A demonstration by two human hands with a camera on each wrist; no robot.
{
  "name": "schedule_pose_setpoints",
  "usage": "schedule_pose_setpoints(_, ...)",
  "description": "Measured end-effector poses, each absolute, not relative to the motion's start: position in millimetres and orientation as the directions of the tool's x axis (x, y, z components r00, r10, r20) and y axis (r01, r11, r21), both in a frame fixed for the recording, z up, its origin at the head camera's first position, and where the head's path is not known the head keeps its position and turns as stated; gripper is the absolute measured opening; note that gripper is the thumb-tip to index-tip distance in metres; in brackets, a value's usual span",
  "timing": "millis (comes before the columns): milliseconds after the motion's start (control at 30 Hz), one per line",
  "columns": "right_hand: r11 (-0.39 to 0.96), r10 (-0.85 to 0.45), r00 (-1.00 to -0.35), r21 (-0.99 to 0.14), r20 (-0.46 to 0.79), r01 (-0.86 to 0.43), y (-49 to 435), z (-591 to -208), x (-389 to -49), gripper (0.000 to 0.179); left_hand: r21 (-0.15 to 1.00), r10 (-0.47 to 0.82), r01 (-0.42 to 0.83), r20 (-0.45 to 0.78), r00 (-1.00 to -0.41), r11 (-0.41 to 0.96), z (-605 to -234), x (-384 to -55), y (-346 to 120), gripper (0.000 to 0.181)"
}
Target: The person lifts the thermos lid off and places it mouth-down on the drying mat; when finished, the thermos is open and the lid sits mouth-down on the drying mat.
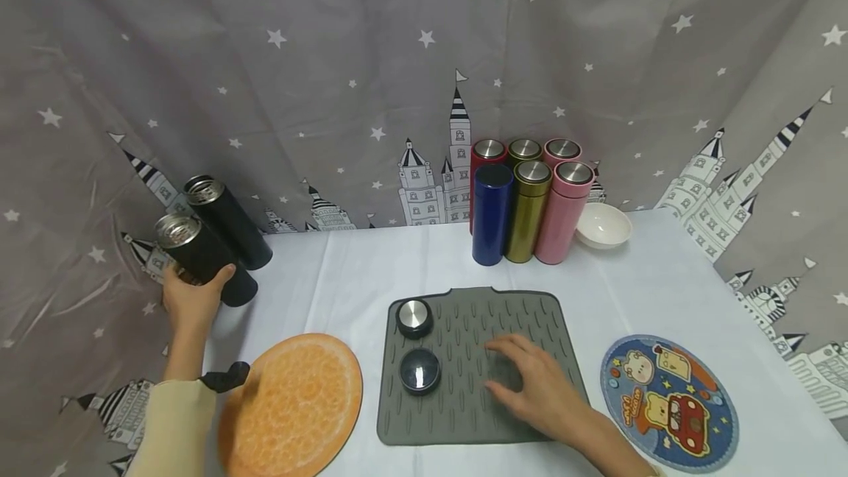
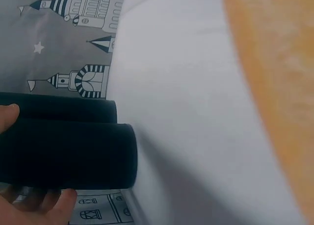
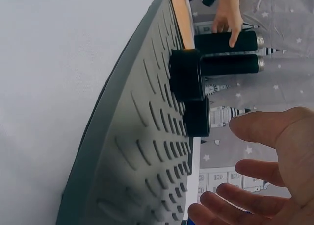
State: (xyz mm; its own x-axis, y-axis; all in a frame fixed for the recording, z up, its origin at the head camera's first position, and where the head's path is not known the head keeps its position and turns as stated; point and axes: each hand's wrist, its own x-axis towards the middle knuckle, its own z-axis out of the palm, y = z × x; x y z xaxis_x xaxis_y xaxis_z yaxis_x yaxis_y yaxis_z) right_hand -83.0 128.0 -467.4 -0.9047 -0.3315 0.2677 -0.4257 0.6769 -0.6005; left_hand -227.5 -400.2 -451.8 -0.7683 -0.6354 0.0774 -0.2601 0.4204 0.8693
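Two black thermos bottles without lids stand side by side at the back left. My left hand (image 1: 193, 300) grips the nearer bottle (image 1: 210, 260), thumb and fingers round its body; the farther bottle (image 1: 232, 219) is right behind it. My right hand (image 1: 539, 389), fingers spread and slightly bent, hovers over the right part of a grey ridged mat (image 1: 464, 418) and holds nothing. On the mat's left side sit two black lids: one with a silver top (image 1: 414, 316) and a glossy dark one (image 1: 420, 372). In the right wrist view both lids (image 3: 186, 75) rise from the mat.
At the back right stand several capped bottles: red, blue (image 1: 492, 219), gold (image 1: 528, 216) and pink (image 1: 563, 219). A white bowl (image 1: 603, 227) is beside them. A round orange mat (image 1: 298, 403) lies front left, a round blue cartoon mat (image 1: 669, 403) front right. A grey curtain (image 1: 371, 57) hangs behind.
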Motion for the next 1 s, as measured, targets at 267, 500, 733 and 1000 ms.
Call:
schedule_pose_setpoints(267,0.705,-0.315,-0.915,-0.584,0.252,-0.403,139,-467,-82,0.051,0.89,-0.7,-0.283,0.055,-0.712,0.358,-458,-205,-392,0.067)
schedule_pose_setpoints(500,0.727,-0.316,-0.911,-0.549,0.265,-0.412,145,-469,-79,0.052,0.966,-0.693,-0.107,0.089,-0.715,0.235,-452,-194,-378,0.042)
schedule_pose_setpoints(733,0.768,-0.287,-0.92,-0.51,0.268,-0.388,158,-470,-68,0.051,0.96,-0.594,0.027,0.193,-0.781,0.278,-441,-200,-344,0.037)
schedule_pose_setpoints(1000,0.821,-0.313,-0.915,-0.411,0.256,-0.396,174,-476,-56,0.047,0.925,-0.46,0.079,0.256,-0.85,0.371,-433,-216,-297,0.04)
